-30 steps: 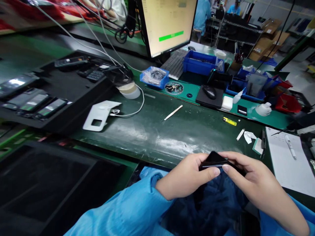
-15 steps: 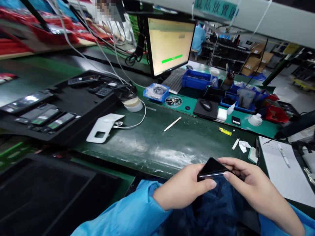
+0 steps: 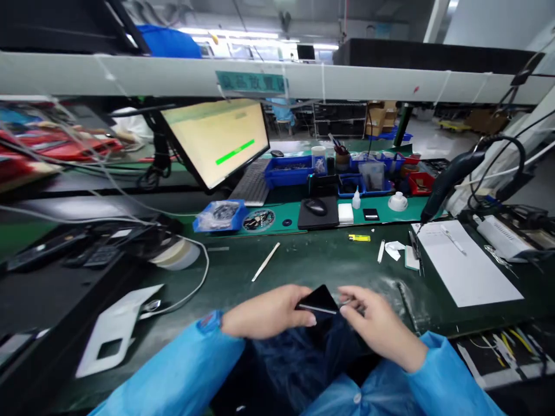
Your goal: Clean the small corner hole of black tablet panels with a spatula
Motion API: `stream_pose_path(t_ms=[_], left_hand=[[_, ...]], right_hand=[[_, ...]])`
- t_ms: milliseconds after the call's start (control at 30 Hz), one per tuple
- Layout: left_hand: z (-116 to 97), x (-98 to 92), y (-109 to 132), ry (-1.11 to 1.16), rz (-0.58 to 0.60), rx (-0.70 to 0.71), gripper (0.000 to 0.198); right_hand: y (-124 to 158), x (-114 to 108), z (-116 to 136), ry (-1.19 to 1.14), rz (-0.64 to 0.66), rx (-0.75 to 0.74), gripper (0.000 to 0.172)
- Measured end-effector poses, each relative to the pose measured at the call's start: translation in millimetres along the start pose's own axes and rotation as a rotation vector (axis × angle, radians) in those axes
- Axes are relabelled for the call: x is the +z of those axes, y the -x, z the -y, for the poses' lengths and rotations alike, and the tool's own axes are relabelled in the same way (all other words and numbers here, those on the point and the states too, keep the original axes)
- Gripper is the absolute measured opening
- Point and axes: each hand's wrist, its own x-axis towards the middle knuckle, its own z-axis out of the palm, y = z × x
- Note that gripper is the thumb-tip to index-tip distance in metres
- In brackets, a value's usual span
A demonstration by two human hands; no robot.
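My left hand point(image 3: 277, 312) grips a black smartphone point(image 3: 321, 299) by its left side, thumb along the near edge. The phone is tilted, its dark glossy face upward, above my lap at the bench's front edge. Just off the phone's right corner is my right hand point(image 3: 368, 320), with loosely curled fingers and the thumb apart from the forefinger. I see nothing clearly held in it. Beyond the hands, a thin pale stick point(image 3: 266, 262) lies on the dark green bench point(image 3: 234, 300).
A white plate with a square hole point(image 3: 110, 329) and a cable lies left, near a black tray point(image 3: 117, 277). Behind stand a monitor point(image 3: 221, 136), blue bins point(image 3: 288, 171) and a mouse point(image 3: 315, 206). Tweezers point(image 3: 415, 245), paper point(image 3: 472, 266) and a hanging electric screwdriver point(image 3: 448, 179) are right.
The view has swung right and up. My right hand has drawn back from the phone's right side, and its thumb has come off the phone face. My left hand keeps its hold.
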Motion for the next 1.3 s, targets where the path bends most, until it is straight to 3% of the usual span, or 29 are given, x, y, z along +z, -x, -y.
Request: stream_pose_path(t_ms=[167, 233, 333, 500, 700, 800, 900, 1067, 1200, 1300], left_hand=[[32, 30.5, 7, 0.026, 0.118, -0.071, 0.017], [42, 43.8, 8, 0.026, 0.125, -0.094, 0.016], [51, 59.6, 8, -0.007, 0.089, -0.139, 0.014], [62, 66.0, 9, 0.029, 0.006, -0.168, 0.016], [86, 49.7, 6, 0.165, 0.005, -0.087, 0.02], [92, 46.9, 3, 0.16, -0.012, -0.081, 0.02], [93, 49.6, 2, 0.154, -0.014, -0.075, 0.017], [97, 54.4, 1, 0.144, -0.042, -0.082, 0.018], [98, 53.9, 0, 0.124, -0.057, -0.097, 0.018], [97, 52.7, 0, 0.112, -0.069, -0.099, 0.018]], right_hand=[[-44, -71, -61, 0.309, -0.361, 0.13, 0.032], [-67, -94, -81, 0.402, -0.412, 0.161, 0.029], [-89, -109, -97, 0.481, -0.423, 0.198, 0.026], [-78, -105, -88, 0.445, -0.37, 0.189, 0.028], [-47, -56, -68, 0.179, 0.015, 0.146, 0.043], [-57, -42, -72, 0.154, -0.002, 0.117, 0.037], [-98, -54, -77, 0.191, -0.171, 0.067, 0.035], [-211, -82, -73, 0.291, -0.416, 0.016, 0.037], [-281, -86, -66, 0.342, -0.493, 0.071, 0.036], [-304, -86, -60, 0.331, -0.511, 0.094, 0.034]])
